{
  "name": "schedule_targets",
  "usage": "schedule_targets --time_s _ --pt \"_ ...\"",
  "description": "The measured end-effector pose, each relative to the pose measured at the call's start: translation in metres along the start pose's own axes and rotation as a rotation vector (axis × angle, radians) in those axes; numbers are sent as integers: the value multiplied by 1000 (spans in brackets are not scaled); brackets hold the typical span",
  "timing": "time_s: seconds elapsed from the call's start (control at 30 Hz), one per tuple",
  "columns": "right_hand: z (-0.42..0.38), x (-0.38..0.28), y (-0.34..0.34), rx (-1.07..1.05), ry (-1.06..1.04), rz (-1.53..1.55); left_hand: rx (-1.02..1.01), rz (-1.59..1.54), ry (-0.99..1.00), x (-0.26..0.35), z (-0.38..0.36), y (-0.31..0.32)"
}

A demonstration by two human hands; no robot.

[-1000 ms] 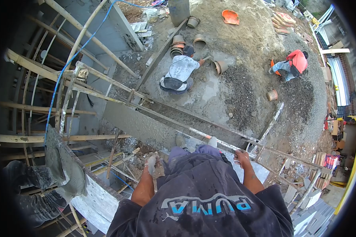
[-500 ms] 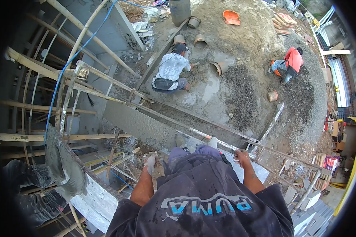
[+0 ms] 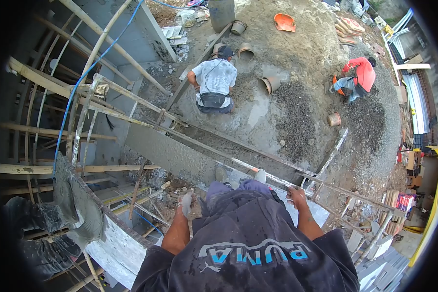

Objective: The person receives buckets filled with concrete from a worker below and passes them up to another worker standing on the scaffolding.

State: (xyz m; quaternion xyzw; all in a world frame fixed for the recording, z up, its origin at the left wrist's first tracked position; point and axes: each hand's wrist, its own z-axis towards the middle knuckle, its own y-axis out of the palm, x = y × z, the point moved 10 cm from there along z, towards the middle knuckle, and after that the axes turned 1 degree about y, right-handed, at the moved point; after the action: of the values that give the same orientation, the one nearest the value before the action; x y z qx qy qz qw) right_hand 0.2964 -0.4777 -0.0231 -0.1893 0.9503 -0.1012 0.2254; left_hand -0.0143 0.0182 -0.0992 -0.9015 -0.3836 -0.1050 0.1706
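My left hand (image 3: 185,201), whitish with dried cement, hangs beside my left thigh. Its fingers look loosely apart, and I see nothing in them. On the other side, my right hand (image 3: 296,194) has its fingers curled, beside the long scaffold rail (image 3: 248,166). Whether it grips the rail or something small I cannot make out. My shoes (image 3: 222,175) show past my knees, at a grey cement-coated ledge (image 3: 173,153). My dark shirt (image 3: 258,219) fills the bottom of the view.
Below, one person (image 3: 216,80) crouches on wet cement and another (image 3: 359,78) bends near gravel (image 3: 297,117). Buckets (image 3: 269,85) stand around. Bamboo poles (image 3: 48,82) and a blue hose (image 3: 67,112) are at left, near wet mortar (image 3: 90,221) and dark splattered clothing (image 3: 48,250).
The crouching person in the light shirt has turned and straightened up somewhat. The person in red has shifted slightly. My hands have hardly moved.
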Motion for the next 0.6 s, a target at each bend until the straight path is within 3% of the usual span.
schedule_targets --time_s 0.37,0.6 --pt "4 -2 7 -9 -22 23 -10 5 55 31 -25 8" --pt "-3 1 7 -7 6 15 -44 0 39 23 -2 7"
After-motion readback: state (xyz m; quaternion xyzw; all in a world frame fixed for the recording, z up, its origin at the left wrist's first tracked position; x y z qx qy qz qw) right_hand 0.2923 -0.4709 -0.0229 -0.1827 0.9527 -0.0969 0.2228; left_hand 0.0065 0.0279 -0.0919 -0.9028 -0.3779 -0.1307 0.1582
